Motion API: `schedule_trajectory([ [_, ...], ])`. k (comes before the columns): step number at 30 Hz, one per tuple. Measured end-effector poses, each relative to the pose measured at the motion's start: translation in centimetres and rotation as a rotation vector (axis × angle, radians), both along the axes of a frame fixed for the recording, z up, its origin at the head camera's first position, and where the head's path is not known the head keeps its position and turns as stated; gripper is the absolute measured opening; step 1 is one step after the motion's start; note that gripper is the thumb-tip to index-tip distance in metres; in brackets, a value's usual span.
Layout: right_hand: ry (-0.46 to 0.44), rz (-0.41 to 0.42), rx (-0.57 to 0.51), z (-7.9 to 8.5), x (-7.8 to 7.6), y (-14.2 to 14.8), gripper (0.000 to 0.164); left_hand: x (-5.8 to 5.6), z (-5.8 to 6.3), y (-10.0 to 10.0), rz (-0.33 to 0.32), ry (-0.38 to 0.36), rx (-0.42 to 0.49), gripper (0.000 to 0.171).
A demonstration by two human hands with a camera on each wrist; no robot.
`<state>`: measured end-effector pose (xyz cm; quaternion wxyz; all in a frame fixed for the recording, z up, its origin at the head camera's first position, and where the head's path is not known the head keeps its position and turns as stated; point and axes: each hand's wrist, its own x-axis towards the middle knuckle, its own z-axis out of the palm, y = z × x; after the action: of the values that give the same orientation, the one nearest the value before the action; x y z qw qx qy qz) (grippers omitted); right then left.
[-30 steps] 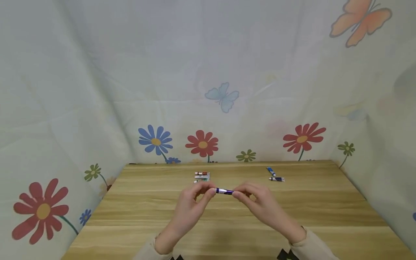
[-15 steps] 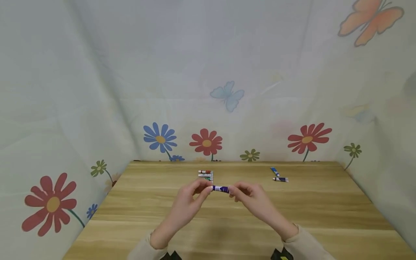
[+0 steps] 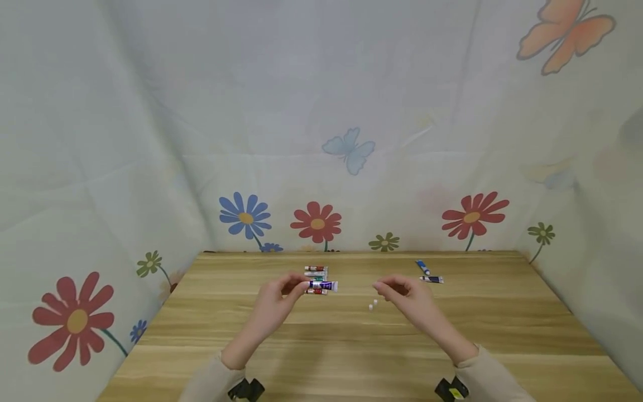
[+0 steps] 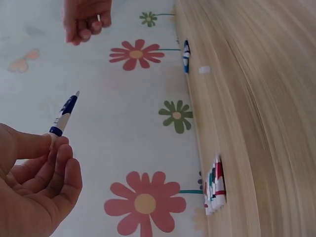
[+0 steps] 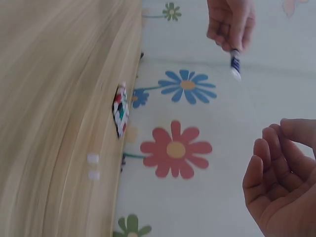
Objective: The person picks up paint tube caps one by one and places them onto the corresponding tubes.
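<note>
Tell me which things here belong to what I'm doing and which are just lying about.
Seems part of the work:
purple tube, held by your left hand
two white pieces, nearer your right hand
row of tubes, perhaps

Apparently just lying about:
blue tube, far side of the table
dark tube, beside it

Purple tube (image 3: 324,286), pinched in my left hand (image 3: 276,301): glossy, smooth, seemingly foil. Caps (image 3: 370,307), short of the table's (image 3: 361,357) far edge: white plastic by their look. Tabletop: smooth wood grain, faint sheen. Backdrop (image 3: 276,111) beyond that edge: creased, matt cloth. My sleeves (image 3: 212,379): matt cloth.
</note>
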<state>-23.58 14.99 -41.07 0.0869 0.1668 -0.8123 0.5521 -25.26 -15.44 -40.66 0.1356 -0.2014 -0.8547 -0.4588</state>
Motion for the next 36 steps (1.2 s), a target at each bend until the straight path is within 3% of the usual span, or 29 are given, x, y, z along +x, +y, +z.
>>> schedule_trajectory([
  [5, 0.04, -0.056, 0.028, 0.0, -0.2, 2.5, 0.019, -1.5, -0.9, -1.1, 0.024, -0.02, -0.026, 0.014],
  [11, -0.023, -0.084, 0.035, 0.1, -0.4, 4.8, 0.023, -3.2, -2.3, -1.4, 0.015, -0.086, -0.048, 0.012],
  [21, -0.073, -0.113, 0.062, -0.4, -0.8, 5.8, 0.026, -6.7, -6.3, -1.7, -0.014, -0.137, -0.14, 0.006],
  [36, -0.072, -0.128, 0.064, -0.2, -1.4, 7.0, 0.031, -8.4, -8.2, -1.4, 0.035, -0.142, -0.256, 0.006],
])
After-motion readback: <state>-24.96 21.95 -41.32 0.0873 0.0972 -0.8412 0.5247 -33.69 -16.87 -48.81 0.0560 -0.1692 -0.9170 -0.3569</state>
